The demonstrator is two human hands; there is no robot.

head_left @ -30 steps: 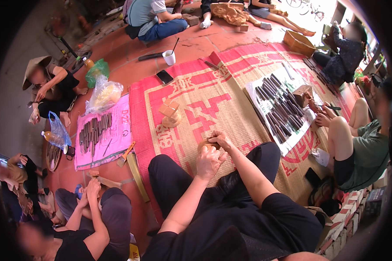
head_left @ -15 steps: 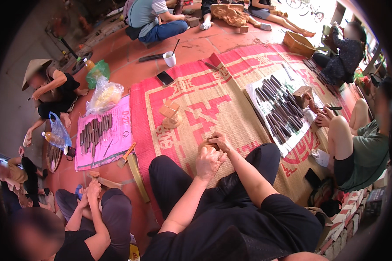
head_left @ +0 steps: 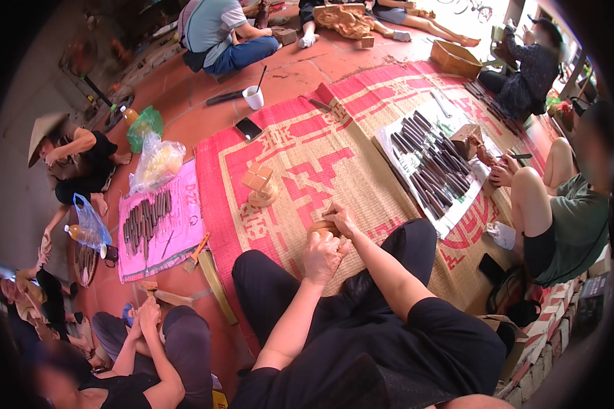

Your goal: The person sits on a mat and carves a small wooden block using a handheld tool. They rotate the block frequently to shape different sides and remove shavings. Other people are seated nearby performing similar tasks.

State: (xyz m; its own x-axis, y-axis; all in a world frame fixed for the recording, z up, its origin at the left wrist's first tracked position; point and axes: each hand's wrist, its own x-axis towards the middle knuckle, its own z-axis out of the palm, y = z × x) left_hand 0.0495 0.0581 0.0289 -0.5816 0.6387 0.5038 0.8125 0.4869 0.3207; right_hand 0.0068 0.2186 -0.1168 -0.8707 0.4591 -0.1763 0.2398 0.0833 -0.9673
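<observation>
My hands are close together above the mat, in front of my crossed legs. A small rounded brown wooden piece lies against my fingers, partly covered by them. My right hand is closed on the far side of it, fingers bent over the wood. My left hand makes a fist just nearer to me, touching the piece; whatever it grips is hidden. Beyond my hands, a wooden block on a rounded carved base stands on the mat.
Dark-handled carving tools lie in rows on a white sheet at right; more tools rest on a pink cloth at left. A phone and a white cup are farther off. Several people sit around the red-and-straw mat.
The whole view has shifted slightly, so the surroundings sit a little farther left. My hands stay together at the wooden piece with nearly the same grip.
</observation>
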